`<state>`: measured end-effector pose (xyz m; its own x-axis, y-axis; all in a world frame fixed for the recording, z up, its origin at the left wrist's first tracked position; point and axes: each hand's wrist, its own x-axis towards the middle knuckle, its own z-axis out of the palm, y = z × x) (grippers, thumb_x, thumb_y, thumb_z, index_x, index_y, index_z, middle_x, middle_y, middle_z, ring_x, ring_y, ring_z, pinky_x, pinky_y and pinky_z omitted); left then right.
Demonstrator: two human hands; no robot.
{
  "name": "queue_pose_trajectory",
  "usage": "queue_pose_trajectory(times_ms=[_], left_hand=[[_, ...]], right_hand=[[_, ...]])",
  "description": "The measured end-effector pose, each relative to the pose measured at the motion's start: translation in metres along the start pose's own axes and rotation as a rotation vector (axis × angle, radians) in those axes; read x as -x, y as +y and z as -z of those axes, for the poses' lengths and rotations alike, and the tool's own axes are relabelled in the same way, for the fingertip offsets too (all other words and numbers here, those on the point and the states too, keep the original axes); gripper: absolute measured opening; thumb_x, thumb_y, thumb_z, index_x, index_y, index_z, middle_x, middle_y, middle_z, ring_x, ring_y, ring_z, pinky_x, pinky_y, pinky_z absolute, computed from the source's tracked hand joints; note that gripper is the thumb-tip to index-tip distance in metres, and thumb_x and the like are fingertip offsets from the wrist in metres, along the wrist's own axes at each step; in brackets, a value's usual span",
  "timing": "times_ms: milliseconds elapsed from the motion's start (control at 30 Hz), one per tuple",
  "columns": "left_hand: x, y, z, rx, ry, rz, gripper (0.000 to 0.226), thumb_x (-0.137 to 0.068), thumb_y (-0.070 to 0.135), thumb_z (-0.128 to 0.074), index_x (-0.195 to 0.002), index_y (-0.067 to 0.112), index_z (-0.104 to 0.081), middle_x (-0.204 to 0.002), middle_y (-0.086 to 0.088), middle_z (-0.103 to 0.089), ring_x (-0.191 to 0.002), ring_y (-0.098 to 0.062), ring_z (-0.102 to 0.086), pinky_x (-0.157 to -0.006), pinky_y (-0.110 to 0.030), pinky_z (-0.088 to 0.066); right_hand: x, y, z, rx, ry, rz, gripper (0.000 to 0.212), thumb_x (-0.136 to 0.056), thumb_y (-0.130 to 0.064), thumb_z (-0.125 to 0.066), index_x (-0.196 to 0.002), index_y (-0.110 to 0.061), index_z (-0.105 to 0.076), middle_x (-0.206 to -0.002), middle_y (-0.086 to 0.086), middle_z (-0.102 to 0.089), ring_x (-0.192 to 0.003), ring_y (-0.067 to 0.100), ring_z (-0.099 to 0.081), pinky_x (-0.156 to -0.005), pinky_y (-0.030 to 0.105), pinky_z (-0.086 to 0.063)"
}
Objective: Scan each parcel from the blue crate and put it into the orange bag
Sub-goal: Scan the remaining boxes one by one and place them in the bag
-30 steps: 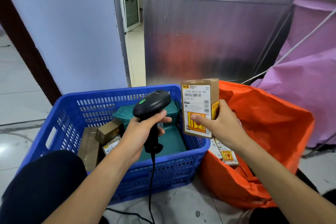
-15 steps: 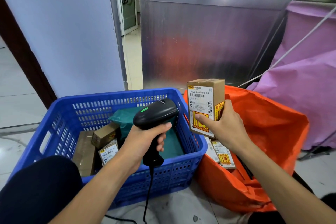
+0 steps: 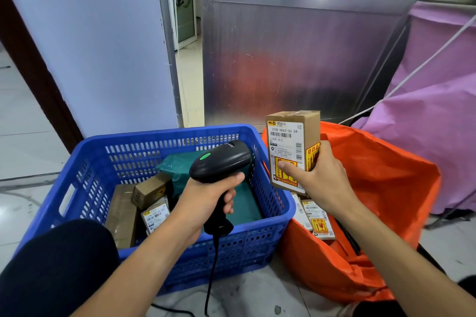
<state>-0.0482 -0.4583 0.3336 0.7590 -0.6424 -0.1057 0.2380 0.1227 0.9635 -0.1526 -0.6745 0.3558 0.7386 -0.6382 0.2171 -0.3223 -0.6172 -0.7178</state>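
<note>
Above the blue crate's (image 3: 154,134) right rim, right hand (image 3: 319,177) grips the upright parcel (image 3: 291,136), left hand (image 3: 206,198) clasps the scanner (image 3: 221,159): aim squarely at the barcode (image 3: 280,134), thumb (image 3: 286,165) kept clear.

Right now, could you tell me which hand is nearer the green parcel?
Left. The left hand hangs over the green parcel; the right hand is outside the blue crate, over the orange bag.

Lower label of parcel (image 3: 292,136) behind right hand (image 3: 322,180).
</note>
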Motion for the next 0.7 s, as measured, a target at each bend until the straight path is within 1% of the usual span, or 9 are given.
queue_pose_trajectory(times_ms=[67, 100, 200, 300, 367, 467, 567, 633, 700], left_hand=[[0.0, 0.001, 0.0, -0.001, 0.0, -0.002, 0.011, -0.094, 0.015, -0.074, -0.103, 0.011, -0.068, -0.056, -0.002, -0.044, -0.049, -0.019, -0.042, -0.059, -0.037, -0.047], [0.0, 0.001, 0.0, 0.0, 0.001, -0.002, 0.012, -0.095, 0.015, -0.073, -0.104, 0.011, -0.069, -0.056, -0.002, -0.044, -0.049, -0.019, -0.042, -0.059, -0.037, -0.047], [0.001, 0.001, 0.0, -0.003, 0.002, -0.001, 0.012, -0.094, 0.015, -0.074, -0.104, 0.01, -0.068, -0.057, -0.003, -0.045, -0.049, -0.019, -0.043, -0.06, -0.037, -0.047], [0.001, 0.002, 0.0, 0.002, 0.001, 0.001, 0.014, -0.093, 0.016, -0.075, -0.103, 0.008, -0.068, -0.058, -0.004, -0.048, -0.05, -0.019, -0.045, -0.061, -0.038, -0.047], [0.001, 0.003, 0.0, -0.003, -0.001, 0.005, 0.013, -0.092, 0.015, -0.076, -0.1, 0.007, -0.068, -0.06, -0.005, -0.051, -0.05, -0.019, -0.046, -0.06, -0.038, -0.047], [0.003, 0.003, -0.001, 0.004, 0.001, 0.008, 0.01, -0.093, 0.014, -0.075, -0.095, 0.008, -0.068, -0.06, -0.005, -0.051, -0.049, -0.018, -0.045, -0.058, -0.035, -0.047], [0.003, 0.002, -0.003, -0.001, 0.004, 0.015, 0.01, -0.094, 0.014, -0.074, -0.091, 0.008, -0.067, -0.06, -0.006, -0.049, -0.049, -0.019, -0.044, -0.058, -0.035, -0.047], [0.0, 0.0, -0.007, -0.006, 0.003, 0.022, 0.013, -0.094, 0.015, -0.074, -0.086, 0.008, -0.065, -0.06, -0.006, -0.049, -0.048, -0.019, -0.044, -0.057, -0.034, -0.047], [-0.003, -0.002, -0.013, 0.0, -0.001, 0.028, 0.015, -0.093, 0.014, -0.073, -0.085, 0.008, -0.063, -0.06, -0.006, -0.048, -0.048, -0.019, -0.043, -0.057, -0.034, -0.046]], right_hand=[[0.0, 0.0, 0.0, -0.004, -0.001, 0.002, 0.06, -0.081, -0.052, -0.081, -0.121, -0.026, -0.045, -0.102, -0.02, -0.062, -0.092, 0.005, -0.066, -0.071, 0.027, -0.059], [0.0, -0.001, 0.0, -0.006, -0.003, 0.003, 0.06, -0.081, -0.052, -0.081, -0.121, -0.026, -0.045, -0.102, -0.02, -0.062, -0.091, 0.004, -0.066, -0.07, 0.026, -0.058], [0.0, 0.001, 0.0, -0.005, -0.004, -0.002, 0.061, -0.08, -0.052, -0.081, -0.121, -0.026, -0.045, -0.102, -0.019, -0.063, -0.093, 0.006, -0.067, -0.074, 0.033, -0.062], [0.0, 0.001, 0.001, -0.003, -0.005, -0.008, 0.061, -0.08, -0.054, -0.081, -0.121, -0.025, -0.046, -0.101, -0.019, -0.064, -0.093, 0.006, -0.068, -0.075, 0.034, -0.062], [-0.001, 0.001, 0.003, -0.007, -0.006, -0.011, 0.061, -0.08, -0.054, -0.081, -0.121, -0.025, -0.047, -0.101, -0.019, -0.064, -0.092, 0.005, -0.067, -0.074, 0.032, -0.061], [-0.002, 0.004, 0.012, -0.017, -0.019, -0.03, 0.056, -0.08, -0.052, -0.082, -0.117, -0.025, -0.05, -0.098, -0.021, -0.065, -0.091, 0.0, -0.066, -0.071, 0.025, -0.056], [-0.002, 0.014, 0.021, -0.007, 0.007, -0.068, 0.053, -0.081, -0.052, -0.082, -0.114, -0.025, -0.051, -0.1, -0.018, -0.068, -0.09, 0.002, -0.066, -0.073, 0.03, -0.057], [-0.003, 0.026, 0.029, -0.02, 0.022, -0.114, 0.052, -0.082, -0.049, -0.082, -0.115, -0.025, -0.05, -0.103, -0.017, -0.068, -0.092, 0.004, -0.067, -0.074, 0.03, -0.058], [-0.006, 0.039, 0.036, -0.036, 0.052, -0.167, 0.053, -0.084, -0.046, -0.081, -0.118, -0.024, -0.047, -0.107, -0.013, -0.068, -0.095, 0.009, -0.069, -0.078, 0.034, -0.06]])
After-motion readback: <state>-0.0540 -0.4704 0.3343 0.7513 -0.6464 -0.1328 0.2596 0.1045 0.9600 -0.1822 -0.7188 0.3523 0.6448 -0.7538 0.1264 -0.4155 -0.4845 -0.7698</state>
